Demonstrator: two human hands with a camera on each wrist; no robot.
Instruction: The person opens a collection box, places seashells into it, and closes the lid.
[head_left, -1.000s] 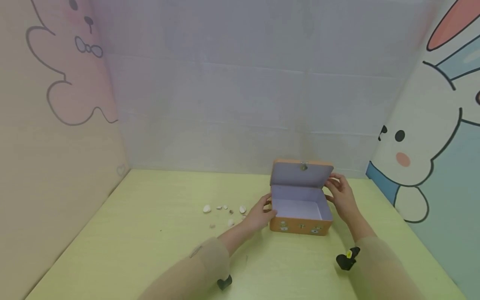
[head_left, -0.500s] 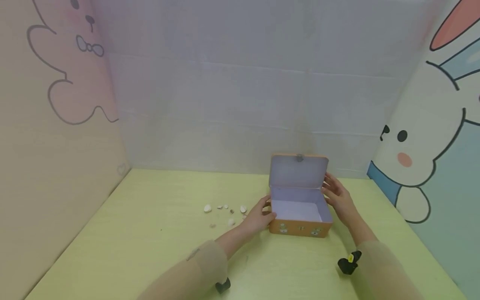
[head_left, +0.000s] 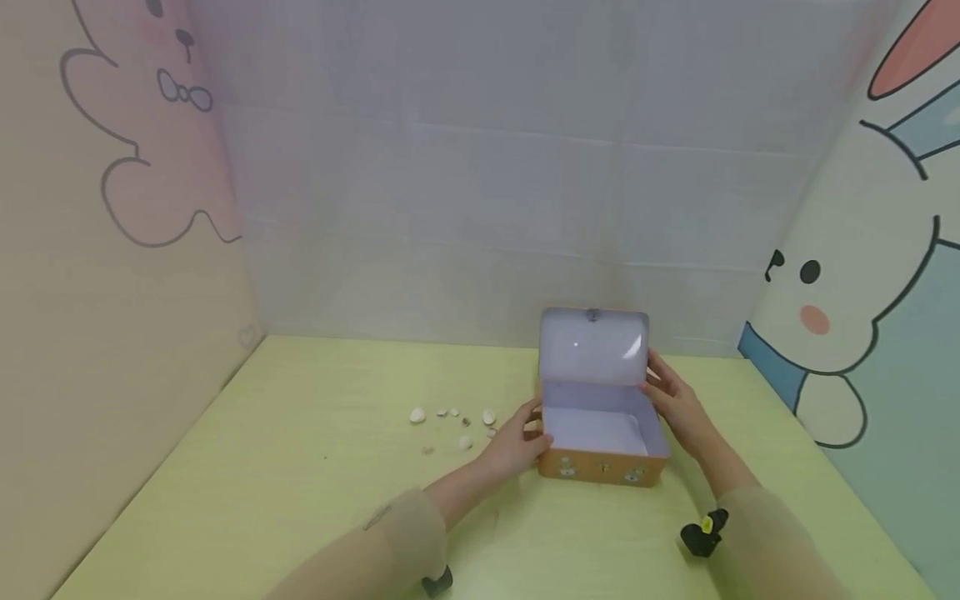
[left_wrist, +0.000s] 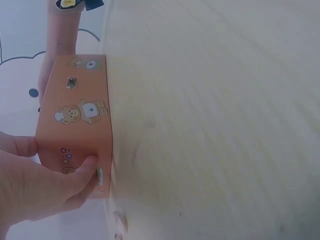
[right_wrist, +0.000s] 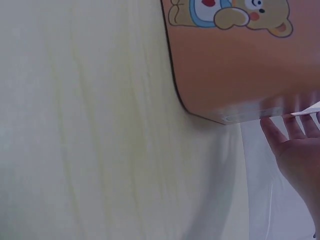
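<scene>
An orange tin box (head_left: 603,467) with bear pictures sits on the table, its lid (head_left: 592,348) raised and leaning back. The pale lilac inside (head_left: 592,429) shows nothing in it. My left hand (head_left: 513,442) holds the box's left end, thumb by the front corner and fingers along the side. In the left wrist view, that hand's thumb and fingers lie on the orange end wall. My right hand (head_left: 678,412) touches the right end near the hinge, with fingers reaching up beside the lid; the right wrist view shows those fingers extended under the box's edge.
Several small seashells (head_left: 465,442) lie on the pale yellow table (head_left: 337,517) left of the box. A grey-white wall (head_left: 420,250) stands behind, with cartoon-printed panels at both sides. Black wrist straps (head_left: 702,535) show at the sleeves.
The lid has swung further back, showing more of its inner face. The box has shifted slightly toward me. My right hand has slid a little lower along the lid's right edge.
</scene>
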